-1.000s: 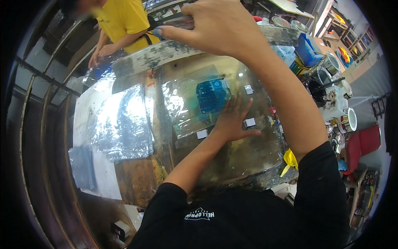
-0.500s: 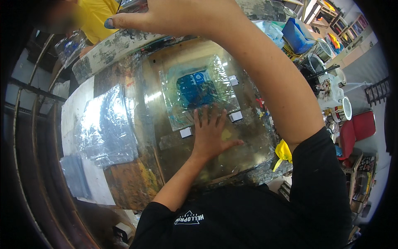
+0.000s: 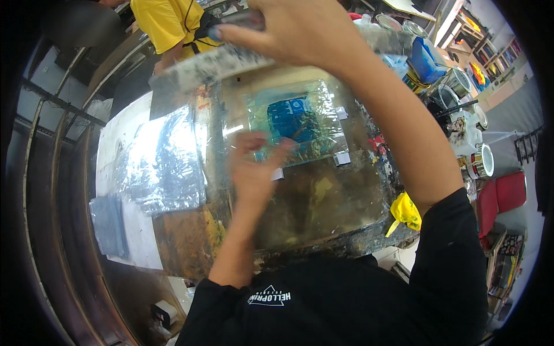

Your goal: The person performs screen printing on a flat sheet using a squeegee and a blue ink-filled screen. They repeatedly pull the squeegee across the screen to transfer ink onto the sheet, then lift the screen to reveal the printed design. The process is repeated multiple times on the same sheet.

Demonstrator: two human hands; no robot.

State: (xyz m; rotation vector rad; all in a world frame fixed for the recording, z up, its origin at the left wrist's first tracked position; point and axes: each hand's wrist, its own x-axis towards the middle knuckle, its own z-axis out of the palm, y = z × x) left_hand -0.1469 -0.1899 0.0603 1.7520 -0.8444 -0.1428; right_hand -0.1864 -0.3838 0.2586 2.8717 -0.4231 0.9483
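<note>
A clear plastic sheet [image 3: 332,130] with a blue printed patch [image 3: 291,118] lies on the stained board [image 3: 323,207] in front of me. Small white tabs [image 3: 342,158] sit at its edges. My left hand [image 3: 254,161], smeared by motion, hovers at the sheet's near left corner; whether its fingers grip the plastic I cannot tell. At the far side, my right hand [image 3: 306,34] is closed on a paint-stained frame bar [image 3: 213,66], thumb over the upper edge and fingers partly hidden. The bar is raised and blurred.
A stack of clear plastic sheets [image 3: 164,167] and a smaller grey stack [image 3: 108,228] lie at left. Paint cans [image 3: 480,161] and a blue container [image 3: 426,60] stand at right, near a yellow cloth [image 3: 405,212]. A person in yellow [image 3: 164,26] is across the table.
My left hand has lifted from flat on the sheet's near edge and moved left to its corner. The view has shifted, and the frame bar looks blurred. The person in yellow has changed position.
</note>
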